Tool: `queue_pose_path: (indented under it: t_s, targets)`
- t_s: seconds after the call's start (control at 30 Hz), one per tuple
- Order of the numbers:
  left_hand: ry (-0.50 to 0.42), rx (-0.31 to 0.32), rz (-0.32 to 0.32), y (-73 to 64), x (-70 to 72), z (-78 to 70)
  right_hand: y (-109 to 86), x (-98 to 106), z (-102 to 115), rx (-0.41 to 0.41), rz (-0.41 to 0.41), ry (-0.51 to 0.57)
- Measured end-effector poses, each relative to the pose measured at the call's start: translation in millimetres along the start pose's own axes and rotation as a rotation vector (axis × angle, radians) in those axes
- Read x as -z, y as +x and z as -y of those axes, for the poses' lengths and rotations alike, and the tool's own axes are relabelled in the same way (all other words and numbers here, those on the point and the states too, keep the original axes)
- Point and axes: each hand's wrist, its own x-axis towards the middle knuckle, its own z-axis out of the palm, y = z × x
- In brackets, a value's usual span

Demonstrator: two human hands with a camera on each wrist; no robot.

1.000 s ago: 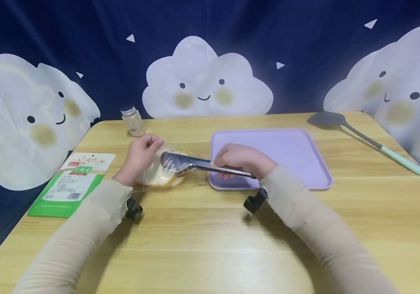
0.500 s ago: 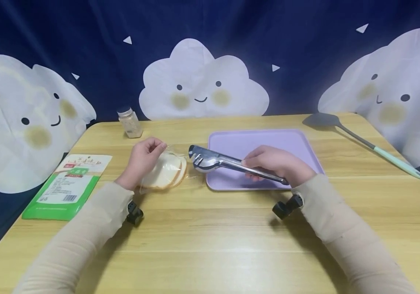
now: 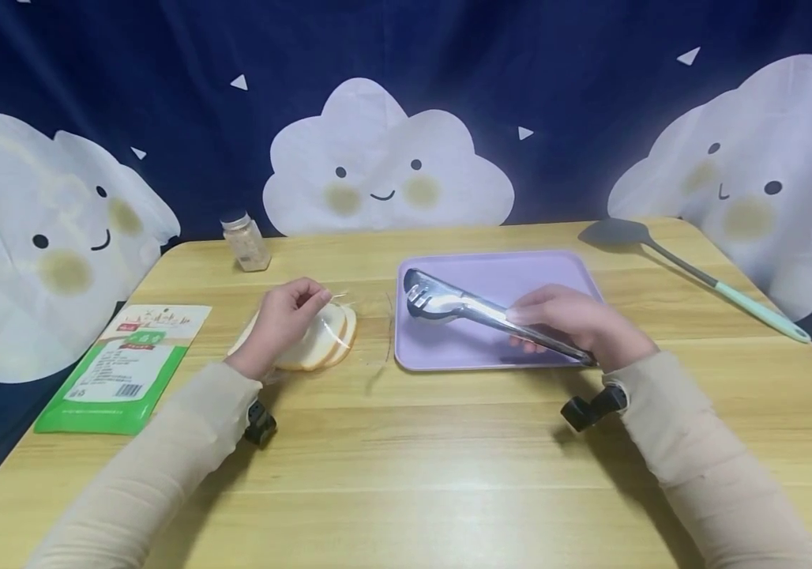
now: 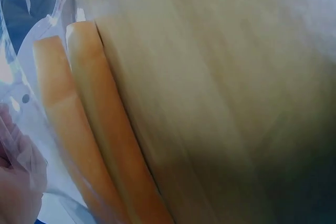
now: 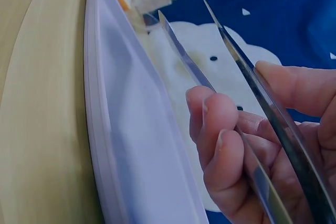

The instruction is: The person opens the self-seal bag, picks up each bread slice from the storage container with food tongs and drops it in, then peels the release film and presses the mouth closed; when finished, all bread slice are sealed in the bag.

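Metal tongs (image 3: 480,309) gripped by the right hand (image 3: 577,318) slant over the purple tray (image 3: 505,270) right of the frame's centre, while left of centre the left hand (image 3: 281,322), well apart, pinches the clear bag (image 3: 372,328) around bread slices (image 3: 324,341).

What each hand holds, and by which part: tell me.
Right hand: the tongs, by their two arms. Left hand: the clear bag, by its upper film.

navy cloth (image 3: 449,47) with smiling clouds (image 3: 385,158) behind wood-grain table (image 3: 420,458)
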Motion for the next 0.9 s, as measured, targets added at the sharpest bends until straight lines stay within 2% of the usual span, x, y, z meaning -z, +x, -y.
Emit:
queue_pose_path:
  t_s: [0.43, 0.67, 0.9]
  targets:
    - [-0.018, -0.062, -0.003, -1.8, -1.1, 2.6, -30.2, 37.9, -27.9, 0.011, -0.010, 0.047]
    - [-0.011, -0.082, 0.014, -5.8, -2.8, 3.9, -49.5, 60.2, -47.5, 0.063, -0.001, 0.097]
    - [0.000, -0.085, 0.019, -4.8, -3.0, 7.5, -68.3, 82.4, -69.7, 0.086, 0.018, 0.245]
